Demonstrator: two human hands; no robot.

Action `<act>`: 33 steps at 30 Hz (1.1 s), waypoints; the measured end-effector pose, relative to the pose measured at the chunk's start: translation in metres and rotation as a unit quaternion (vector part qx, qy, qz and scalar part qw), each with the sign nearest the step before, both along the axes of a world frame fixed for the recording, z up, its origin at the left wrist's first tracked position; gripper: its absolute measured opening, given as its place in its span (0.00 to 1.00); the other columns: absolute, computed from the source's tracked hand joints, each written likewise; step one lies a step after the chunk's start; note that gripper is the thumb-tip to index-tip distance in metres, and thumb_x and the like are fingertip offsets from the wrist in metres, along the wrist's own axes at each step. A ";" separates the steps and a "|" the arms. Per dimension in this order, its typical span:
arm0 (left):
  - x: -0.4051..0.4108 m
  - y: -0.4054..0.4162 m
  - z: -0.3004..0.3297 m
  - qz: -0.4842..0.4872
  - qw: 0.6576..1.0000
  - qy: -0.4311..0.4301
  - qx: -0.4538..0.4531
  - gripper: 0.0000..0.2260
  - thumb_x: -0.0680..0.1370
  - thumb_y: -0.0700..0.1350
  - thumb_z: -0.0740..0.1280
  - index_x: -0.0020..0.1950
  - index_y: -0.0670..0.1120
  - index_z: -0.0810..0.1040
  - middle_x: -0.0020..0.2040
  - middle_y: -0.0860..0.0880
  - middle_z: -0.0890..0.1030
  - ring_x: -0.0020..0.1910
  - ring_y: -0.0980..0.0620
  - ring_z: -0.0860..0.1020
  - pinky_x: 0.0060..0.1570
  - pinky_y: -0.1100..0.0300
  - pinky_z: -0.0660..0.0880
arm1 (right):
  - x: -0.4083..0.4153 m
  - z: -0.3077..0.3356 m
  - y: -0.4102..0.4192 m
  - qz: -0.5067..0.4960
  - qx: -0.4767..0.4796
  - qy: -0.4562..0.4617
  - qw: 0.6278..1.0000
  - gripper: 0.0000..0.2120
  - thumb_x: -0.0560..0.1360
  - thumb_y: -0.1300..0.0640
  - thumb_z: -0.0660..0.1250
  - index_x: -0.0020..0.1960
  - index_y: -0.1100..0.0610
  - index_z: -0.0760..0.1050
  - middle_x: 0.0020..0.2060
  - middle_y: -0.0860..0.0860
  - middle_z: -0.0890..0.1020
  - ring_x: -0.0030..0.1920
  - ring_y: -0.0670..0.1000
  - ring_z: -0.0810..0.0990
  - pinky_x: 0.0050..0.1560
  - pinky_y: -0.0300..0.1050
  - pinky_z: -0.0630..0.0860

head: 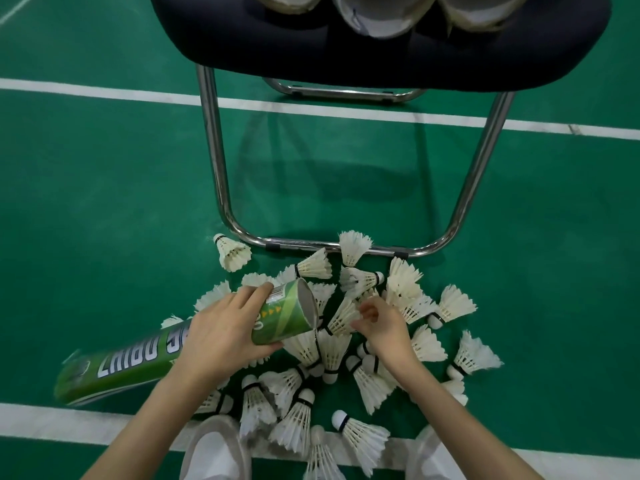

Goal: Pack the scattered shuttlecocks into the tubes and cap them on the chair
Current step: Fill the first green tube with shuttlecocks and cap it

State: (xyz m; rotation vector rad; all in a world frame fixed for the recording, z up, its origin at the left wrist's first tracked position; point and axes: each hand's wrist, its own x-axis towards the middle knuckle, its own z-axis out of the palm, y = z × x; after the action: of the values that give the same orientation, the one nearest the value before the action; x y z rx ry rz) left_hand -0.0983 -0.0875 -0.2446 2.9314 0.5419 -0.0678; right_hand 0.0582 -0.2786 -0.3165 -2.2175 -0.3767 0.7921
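Green court flooring with white lines holds a pile of shuttlecocks (332,341) at six o'clock of the chair (381,46). Left hand (221,337) grips the green tube (166,351), open mouth toward three o'clock; right hand (381,327) curls over one shuttlecock, pinch unclear. Best feed it cork-first, feathers aligned. Shuttlecocks are white-feathered, black-banded, lying every way.

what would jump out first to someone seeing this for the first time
A heap of white shuttlecocks on the green court floor, just in front of the chair. Over it, the left hand grips a long green tube, open mouth toward the pile, while the right hand reaches into the feathers with curled fingers.
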 end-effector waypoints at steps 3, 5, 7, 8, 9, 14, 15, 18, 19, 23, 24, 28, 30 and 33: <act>-0.002 -0.002 -0.003 0.004 1.000 0.005 -0.005 0.38 0.58 0.66 0.73 0.62 0.51 0.67 0.48 0.53 0.79 0.40 0.51 0.79 0.26 0.64 0.65 | -0.002 0.003 0.003 0.014 -0.006 -0.017 1.000 0.06 0.70 0.60 0.71 0.47 0.57 0.77 0.39 0.52 0.78 0.43 0.52 0.76 0.42 0.44 0.73; -0.003 -0.003 -0.003 0.007 1.000 0.005 -0.011 0.38 0.58 0.66 0.73 0.62 0.51 0.66 0.49 0.53 0.79 0.41 0.51 0.79 0.26 0.64 0.65 | -0.002 0.012 0.003 0.024 0.011 -0.029 0.999 0.04 0.71 0.61 0.70 0.46 0.59 0.79 0.36 0.50 0.78 0.38 0.49 0.76 0.37 0.34 0.70; -0.003 -0.005 -0.002 0.009 1.000 0.003 -0.019 0.38 0.58 0.65 0.74 0.62 0.51 0.66 0.49 0.53 0.79 0.40 0.51 0.79 0.26 0.65 0.63 | -0.002 0.023 0.001 0.025 0.036 -0.049 0.998 0.02 0.71 0.61 0.70 0.44 0.59 0.80 0.35 0.49 0.79 0.35 0.45 0.74 0.33 0.27 0.67; -0.003 -0.006 -0.002 0.008 1.000 0.002 -0.021 0.39 0.58 0.65 0.74 0.62 0.51 0.66 0.49 0.53 0.79 0.40 0.51 0.79 0.26 0.65 0.62 | -0.002 0.029 0.000 0.020 0.046 -0.059 0.997 0.02 0.71 0.60 0.70 0.43 0.59 0.80 0.36 0.50 0.79 0.35 0.45 0.74 0.33 0.27 0.67; -0.003 -0.007 -0.002 0.007 1.000 0.001 -0.020 0.39 0.58 0.65 0.75 0.62 0.51 0.66 0.48 0.53 0.79 0.40 0.51 0.79 0.26 0.65 0.62 | -0.002 0.033 -0.001 0.013 0.052 -0.066 0.996 0.02 0.72 0.59 0.70 0.43 0.58 0.80 0.38 0.50 0.80 0.37 0.46 0.75 0.34 0.28 0.67; -0.003 -0.009 0.001 0.009 1.000 0.001 -0.018 0.38 0.58 0.65 0.74 0.61 0.52 0.65 0.48 0.53 0.79 0.41 0.51 0.79 0.26 0.64 0.64 | -0.004 0.048 -0.006 -0.023 0.058 -0.058 0.996 0.04 0.72 0.55 0.69 0.46 0.54 0.79 0.44 0.50 0.80 0.48 0.48 0.76 0.48 0.42 0.72; -0.004 -0.010 0.002 0.011 1.000 0.003 -0.018 0.38 0.58 0.65 0.74 0.62 0.52 0.65 0.49 0.53 0.79 0.41 0.51 0.79 0.26 0.63 0.66 | -0.005 0.052 -0.006 -0.034 0.066 -0.053 0.996 0.03 0.73 0.54 0.69 0.45 0.52 0.79 0.45 0.50 0.80 0.48 0.48 0.77 0.50 0.43 0.73; -0.004 -0.010 0.002 0.011 1.000 0.007 -0.020 0.38 0.58 0.65 0.74 0.62 0.53 0.64 0.49 0.54 0.79 0.42 0.52 0.78 0.27 0.62 0.66 | -0.005 0.065 -0.008 -0.074 0.112 -0.030 0.990 0.01 0.74 0.56 0.68 0.44 0.52 0.77 0.43 0.48 0.82 0.47 0.45 0.79 0.47 0.36 0.73; -0.003 -0.010 0.002 0.011 1.000 0.007 -0.019 0.38 0.58 0.65 0.74 0.62 0.53 0.64 0.49 0.54 0.79 0.41 0.52 0.78 0.27 0.62 0.66 | -0.004 0.071 -0.009 -0.093 0.141 -0.012 0.985 0.01 0.74 0.57 0.67 0.44 0.54 0.77 0.41 0.47 0.83 0.44 0.43 0.80 0.44 0.32 0.73; 0.004 -0.012 0.002 0.015 1.000 -0.004 -0.018 0.39 0.58 0.66 0.73 0.62 0.52 0.64 0.49 0.52 0.79 0.39 0.50 0.79 0.26 0.62 0.65 | -0.003 0.094 -0.009 -0.143 0.241 0.051 0.958 0.02 0.74 0.59 0.67 0.43 0.54 0.76 0.33 0.46 0.84 0.37 0.38 0.81 0.38 0.25 0.71; 0.007 -0.013 0.002 0.015 1.000 -0.007 -0.017 0.39 0.58 0.66 0.73 0.63 0.52 0.64 0.50 0.52 0.79 0.40 0.50 0.79 0.26 0.62 0.67 | -0.005 0.098 -0.008 -0.137 0.249 0.059 0.957 0.02 0.74 0.59 0.68 0.44 0.54 0.76 0.34 0.47 0.84 0.37 0.39 0.81 0.38 0.24 0.71; 0.017 -0.018 0.006 0.003 1.000 -0.022 -0.004 0.40 0.58 0.66 0.73 0.63 0.51 0.65 0.50 0.51 0.80 0.41 0.49 0.80 0.27 0.59 0.73 | -0.019 0.102 0.001 -0.055 0.259 0.090 0.960 0.03 0.73 0.61 0.68 0.43 0.53 0.77 0.40 0.47 0.84 0.42 0.41 0.81 0.41 0.29 0.74; 0.021 -0.020 0.007 0.000 1.000 -0.023 0.000 0.40 0.57 0.66 0.73 0.63 0.50 0.65 0.50 0.51 0.80 0.40 0.49 0.80 0.27 0.58 0.73 | -0.027 0.098 0.005 -0.018 0.259 0.109 0.959 0.04 0.73 0.61 0.68 0.43 0.52 0.77 0.39 0.44 0.83 0.43 0.42 0.81 0.43 0.31 0.75; 0.021 -0.021 0.007 -0.002 1.000 -0.024 0.005 0.41 0.56 0.66 0.73 0.63 0.50 0.65 0.49 0.50 0.80 0.40 0.49 0.80 0.27 0.57 0.74 | -0.031 0.092 0.008 0.006 0.264 0.124 0.956 0.05 0.73 0.61 0.67 0.44 0.52 0.78 0.38 0.41 0.83 0.44 0.40 0.80 0.44 0.31 0.74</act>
State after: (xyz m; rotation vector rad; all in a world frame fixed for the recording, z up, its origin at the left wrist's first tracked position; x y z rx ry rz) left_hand -0.0769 -0.1083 -0.2375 2.9353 0.5308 0.0040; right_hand 0.0268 -0.2701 -0.2247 -1.5993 -0.4201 0.8490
